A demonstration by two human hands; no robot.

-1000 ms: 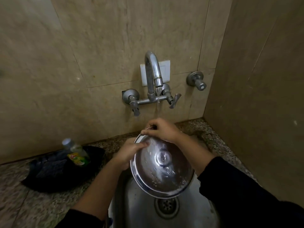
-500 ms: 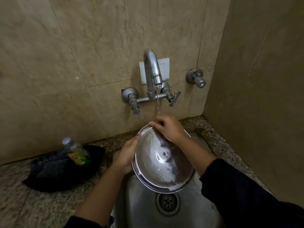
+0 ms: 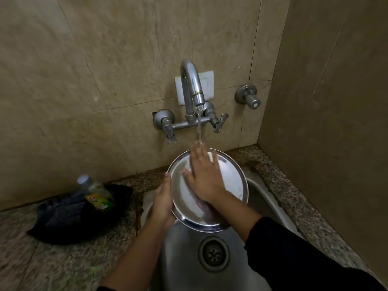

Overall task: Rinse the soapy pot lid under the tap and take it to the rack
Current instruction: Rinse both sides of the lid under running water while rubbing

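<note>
A round steel pot lid is held tilted over the steel sink, below the chrome tap. A thin stream of water runs from the spout onto my fingertips and the lid's top edge. My left hand grips the lid's left rim, thumb on the edge. My right hand lies flat on the lid's face with fingers spread, covering its centre. No rack is in view.
The sink drain sits below the lid. A dish-soap bottle lies on a black cloth on the speckled granite counter at left. Tiled walls close the back and right. A second valve sticks out right of the tap.
My right hand has left the lid's top rim and now lies flat across its face. The lid has turned more face-up under the stream. My left hand stays on the left rim.
</note>
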